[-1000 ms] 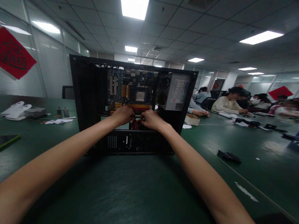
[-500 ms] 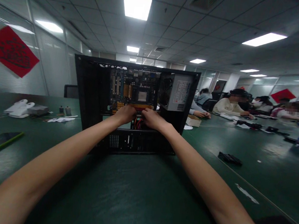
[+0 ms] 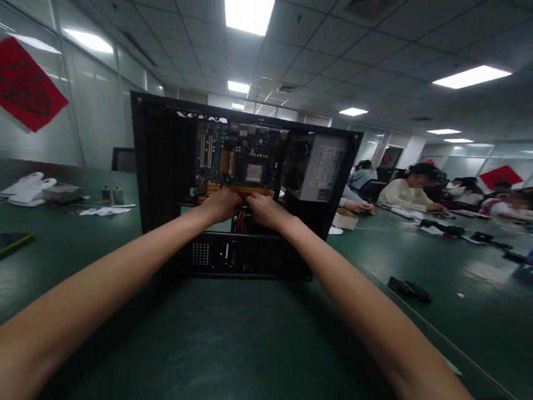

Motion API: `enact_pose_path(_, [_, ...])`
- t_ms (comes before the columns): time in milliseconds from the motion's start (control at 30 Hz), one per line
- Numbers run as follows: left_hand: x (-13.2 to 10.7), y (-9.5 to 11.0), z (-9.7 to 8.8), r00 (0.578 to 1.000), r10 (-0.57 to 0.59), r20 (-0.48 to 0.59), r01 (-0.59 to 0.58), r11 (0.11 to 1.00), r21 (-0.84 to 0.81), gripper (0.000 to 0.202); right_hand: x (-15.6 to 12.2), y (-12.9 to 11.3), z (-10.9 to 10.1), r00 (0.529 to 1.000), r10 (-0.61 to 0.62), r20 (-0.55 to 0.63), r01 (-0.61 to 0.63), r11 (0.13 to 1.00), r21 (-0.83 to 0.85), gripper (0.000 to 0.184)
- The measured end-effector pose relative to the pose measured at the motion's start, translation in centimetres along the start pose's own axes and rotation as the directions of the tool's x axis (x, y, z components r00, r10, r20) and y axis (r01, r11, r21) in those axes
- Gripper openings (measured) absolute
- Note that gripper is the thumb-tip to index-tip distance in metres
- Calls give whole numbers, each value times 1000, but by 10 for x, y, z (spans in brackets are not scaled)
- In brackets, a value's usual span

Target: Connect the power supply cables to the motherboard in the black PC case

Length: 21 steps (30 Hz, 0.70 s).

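- Left hand: my arm reaches straight ahead into the open case. The knuckles face up and the fingers curl away from me. The fingertips are hidden, so I cannot tell whether they clamp on anything.
- Right hand: just beside the left, the two nearly touching. Its fingers bend down out of sight, so I cannot tell its grip either.
- Orange strip: lies along the lower edge of the board, directly beyond my knuckles. Its long axis runs left to right, across my line of reach. The left hand sits at its left end and the right hand under its middle and right part. Both hands are equally near it.
- Red cables: show in the gap below and between the hands, inside the case.
- Power supply: a grey box with a fan, right of the board and apart from both hands.
- Table: green; the case stands on it with its open side towards me.
- Surroundings: white items lie far left, and other people sit far right, well apart from my hands.
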State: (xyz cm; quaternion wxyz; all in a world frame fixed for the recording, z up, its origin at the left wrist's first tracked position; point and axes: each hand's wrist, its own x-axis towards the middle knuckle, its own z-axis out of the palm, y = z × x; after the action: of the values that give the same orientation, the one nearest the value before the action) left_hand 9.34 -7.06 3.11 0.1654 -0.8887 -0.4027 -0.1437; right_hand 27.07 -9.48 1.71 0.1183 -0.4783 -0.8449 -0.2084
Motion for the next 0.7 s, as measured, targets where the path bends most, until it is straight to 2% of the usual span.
enact_pose_path(200, [-4,3,-1,1000,-10,7,10,999,-50,32,2,1,0,1000,18,15,-18,1000,-16,26])
enact_pose_path(433, [3,4,1,1000,-27,4,27,998,-59,33,3,1,1,999,37,18,-37,999,-21,27])
enact_pose_path(700, [5,2,5,1000,-14,-25,12,998,-61,32,-10,0,0,993,117,13,-117,993,-10,25])
